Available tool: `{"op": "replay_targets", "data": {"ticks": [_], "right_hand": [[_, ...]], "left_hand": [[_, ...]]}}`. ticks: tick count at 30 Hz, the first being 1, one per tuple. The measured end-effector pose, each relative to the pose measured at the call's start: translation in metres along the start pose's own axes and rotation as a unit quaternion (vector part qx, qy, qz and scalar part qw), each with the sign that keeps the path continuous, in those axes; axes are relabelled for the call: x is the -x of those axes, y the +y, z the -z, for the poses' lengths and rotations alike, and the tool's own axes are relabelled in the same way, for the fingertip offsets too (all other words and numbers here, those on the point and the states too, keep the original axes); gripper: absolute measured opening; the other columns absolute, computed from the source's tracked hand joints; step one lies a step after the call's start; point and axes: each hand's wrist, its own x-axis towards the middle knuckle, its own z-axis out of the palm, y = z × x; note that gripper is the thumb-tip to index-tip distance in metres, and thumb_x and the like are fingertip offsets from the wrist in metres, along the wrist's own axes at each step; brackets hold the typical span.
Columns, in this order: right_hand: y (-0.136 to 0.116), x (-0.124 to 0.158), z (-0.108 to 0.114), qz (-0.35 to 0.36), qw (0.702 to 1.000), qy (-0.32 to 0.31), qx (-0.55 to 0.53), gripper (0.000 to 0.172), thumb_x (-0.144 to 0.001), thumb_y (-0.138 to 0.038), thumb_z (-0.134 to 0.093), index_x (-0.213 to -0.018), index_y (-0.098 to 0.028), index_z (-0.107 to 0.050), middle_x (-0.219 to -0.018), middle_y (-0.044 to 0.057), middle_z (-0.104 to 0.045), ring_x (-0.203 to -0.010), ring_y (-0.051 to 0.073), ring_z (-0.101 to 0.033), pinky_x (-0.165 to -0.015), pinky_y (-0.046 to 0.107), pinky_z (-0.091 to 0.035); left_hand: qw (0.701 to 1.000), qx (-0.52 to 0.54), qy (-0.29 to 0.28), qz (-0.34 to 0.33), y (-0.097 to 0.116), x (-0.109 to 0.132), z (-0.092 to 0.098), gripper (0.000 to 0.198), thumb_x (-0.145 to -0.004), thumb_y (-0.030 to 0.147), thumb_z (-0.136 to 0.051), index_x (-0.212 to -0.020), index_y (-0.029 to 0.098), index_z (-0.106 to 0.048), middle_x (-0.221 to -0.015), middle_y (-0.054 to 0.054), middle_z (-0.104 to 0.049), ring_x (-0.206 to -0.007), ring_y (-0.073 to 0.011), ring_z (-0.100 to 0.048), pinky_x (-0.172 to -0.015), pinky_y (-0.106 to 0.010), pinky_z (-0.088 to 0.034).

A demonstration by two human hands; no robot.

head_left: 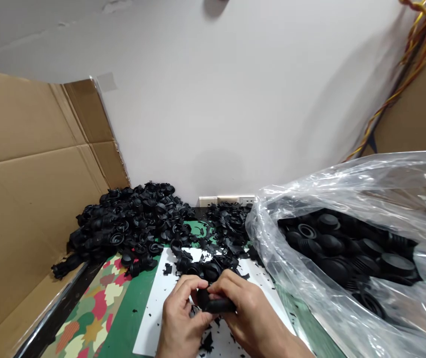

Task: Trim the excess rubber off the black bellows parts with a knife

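Both my hands meet low in the middle of the view over a white sheet (153, 318). My left hand (179, 313) and my right hand (246, 308) are both closed round one black rubber part (214, 303), a ribbed, cup-shaped piece lying sideways between them. The left fingers pinch its left end and the right fingers wrap its right end. Just beyond my hands lie a few more black rubber parts (198, 268) and black scraps on the sheet.
A large heap of black rubber parts (130, 223) fills the back left. A smaller pile of black trimmings (229, 223) lies at the wall. A clear plastic bag (365, 209) holds more parts at right. Cardboard walls (30, 189) stand left, with a camouflage mat (97, 303) beneath.
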Motion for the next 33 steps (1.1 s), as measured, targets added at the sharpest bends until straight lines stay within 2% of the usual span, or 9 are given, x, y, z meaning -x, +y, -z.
{"op": "replay_targets", "data": {"ticks": [6, 8, 10, 14, 17, 23, 27, 30, 33], "right_hand": [[0.002, 0.003, -0.012, 0.082, 0.978, 0.024, 0.191, 0.016, -0.074, -0.006, -0.047, -0.07, -0.021, -0.053, -0.064, -0.001, -0.057, -0.037, 0.012, -0.048, -0.038, 0.024, -0.026], [0.007, 0.001, -0.01, 0.059, 0.977, 0.039, 0.2, 0.016, -0.072, -0.006, -0.047, -0.07, -0.021, -0.051, -0.064, 0.0, -0.057, -0.037, 0.012, -0.047, -0.038, 0.024, -0.025], [0.015, -0.002, -0.002, -0.017, 0.981, 0.064, 0.185, 0.016, -0.067, -0.006, -0.046, -0.07, -0.021, -0.051, -0.063, 0.0, -0.058, -0.04, 0.013, -0.05, -0.039, 0.023, -0.028], [0.024, -0.009, 0.018, -0.218, 0.968, 0.114, 0.043, 0.011, -0.075, -0.022, -0.045, -0.064, -0.022, -0.048, -0.057, 0.0, -0.057, -0.052, 0.018, -0.055, -0.048, 0.026, -0.039], [0.02, -0.012, 0.024, -0.282, 0.95, 0.116, -0.069, 0.024, -0.078, -0.036, -0.044, -0.059, -0.021, -0.049, -0.056, 0.0, -0.055, -0.054, 0.019, -0.052, -0.05, 0.028, -0.039], [0.013, -0.011, 0.02, -0.312, 0.911, 0.102, -0.25, 0.031, -0.075, -0.048, -0.053, -0.07, -0.018, -0.062, -0.057, 0.0, -0.053, -0.054, 0.017, -0.048, -0.051, 0.028, -0.039], [0.014, -0.008, 0.024, -0.282, 0.906, 0.139, -0.282, 0.043, -0.076, -0.059, -0.054, -0.082, -0.019, -0.067, -0.076, 0.005, -0.063, -0.07, 0.021, -0.054, -0.062, 0.03, -0.043], [0.013, -0.006, 0.024, -0.27, 0.895, 0.141, -0.326, 0.049, -0.077, -0.065, -0.05, -0.086, -0.019, -0.066, -0.063, 0.001, -0.056, -0.059, 0.016, -0.05, -0.054, 0.027, -0.038], [0.007, -0.006, 0.02, -0.272, 0.859, 0.103, -0.421, 0.049, -0.076, -0.065, -0.053, -0.082, -0.017, -0.063, -0.048, -0.006, -0.044, -0.043, 0.01, -0.04, -0.045, 0.023, -0.031]], "left_hand": [[0.989, -0.078, -0.001, -0.126, -0.007, 0.004, 0.002, 0.02, -0.066, 0.01, -0.062, -0.081, 0.02, -0.07, -0.084, -0.006, -0.067, -0.078, -0.022, -0.063, -0.068, -0.027, -0.051], [0.989, -0.076, 0.004, -0.129, -0.007, 0.007, 0.002, 0.023, -0.064, 0.008, -0.063, -0.081, 0.02, -0.07, -0.085, -0.005, -0.067, -0.077, -0.0213, -0.063, -0.065, -0.026, -0.051], [0.993, -0.05, 0.029, -0.1, -0.007, 0.01, 0.0, 0.025, -0.059, 0.006, -0.064, -0.079, 0.02, -0.07, -0.088, -0.005, -0.067, -0.079, -0.0214, -0.062, -0.062, -0.025, -0.05], [0.996, 0.025, 0.082, -0.017, -0.005, 0.012, -0.004, 0.026, -0.055, 0.006, -0.066, -0.077, 0.019, -0.069, -0.089, -0.003, -0.066, -0.074, -0.0183, -0.06, -0.057, -0.022, -0.047], [0.994, 0.058, 0.092, 0.027, -0.004, 0.011, -0.005, 0.029, -0.052, 0.006, -0.068, -0.078, 0.019, -0.069, -0.086, -0.001, -0.066, -0.061, -0.013, -0.057, -0.052, -0.02, -0.044], [0.985, 0.129, 0.085, 0.078, -0.008, 0.01, -0.003, 0.035, -0.052, 0.008, -0.073, -0.085, 0.018, -0.068, -0.073, -0.002, -0.069, -0.064, -0.0158, -0.061, -0.054, -0.02, -0.046], [0.978, 0.176, 0.06, 0.095, -0.011, 0.008, -0.001, 0.036, -0.055, 0.023, -0.08, -0.09, 0.016, -0.069, -0.069, -0.004, -0.069, -0.059, -0.0135, -0.058, -0.052, -0.02, -0.046], [0.97, 0.205, 0.061, 0.113, -0.01, 0.007, 0.0, 0.043, -0.053, 0.035, -0.084, -0.09, 0.015, -0.07, -0.064, -0.004, -0.068, -0.05, -0.01, -0.053, -0.044, -0.018, -0.045], [0.966, 0.22, 0.07, 0.115, -0.007, 0.005, 0.001, 0.05, -0.047, 0.039, -0.087, -0.087, 0.015, -0.071, -0.066, -0.003, -0.067, -0.046, -0.0079, -0.05, -0.037, -0.015, -0.042]]}}
